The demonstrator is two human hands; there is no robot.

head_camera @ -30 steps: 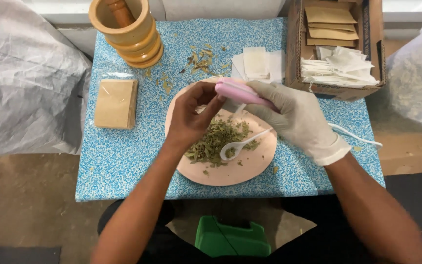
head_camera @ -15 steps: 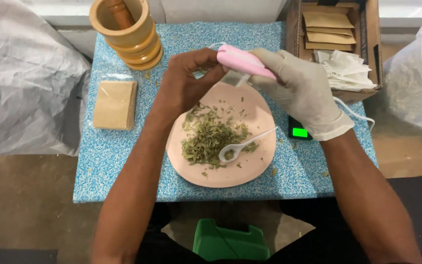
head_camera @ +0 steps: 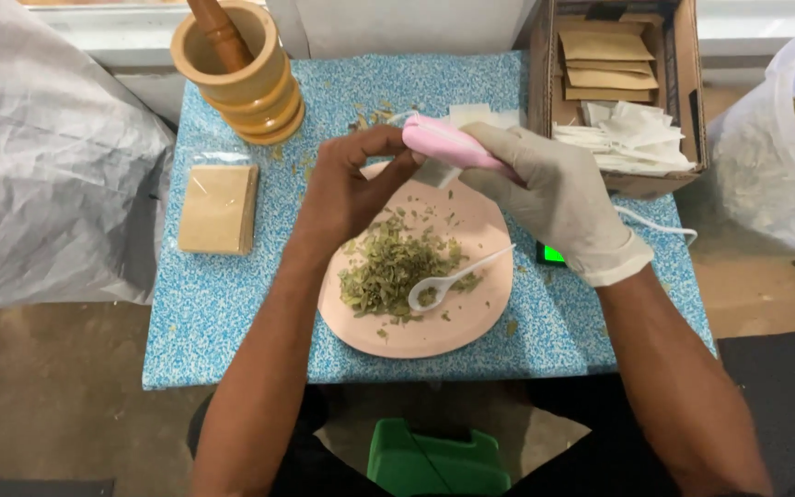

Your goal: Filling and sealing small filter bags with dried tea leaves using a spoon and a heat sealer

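Above a pink plate (head_camera: 471, 322) of dried green leaves (head_camera: 388, 267), the gloved right hand (head_camera: 554, 198) gripped a pink handheld sealer (head_camera: 453, 145), fingers wrapped around it, while the bare left hand (head_camera: 347, 189) pinched a small sachet (head_camera: 436, 172) at the sealer's tip.

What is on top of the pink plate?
On the pink plate lie a pile of dried green leaves and a white plastic spoon. The hands cover its far edge, so anything there is hidden.
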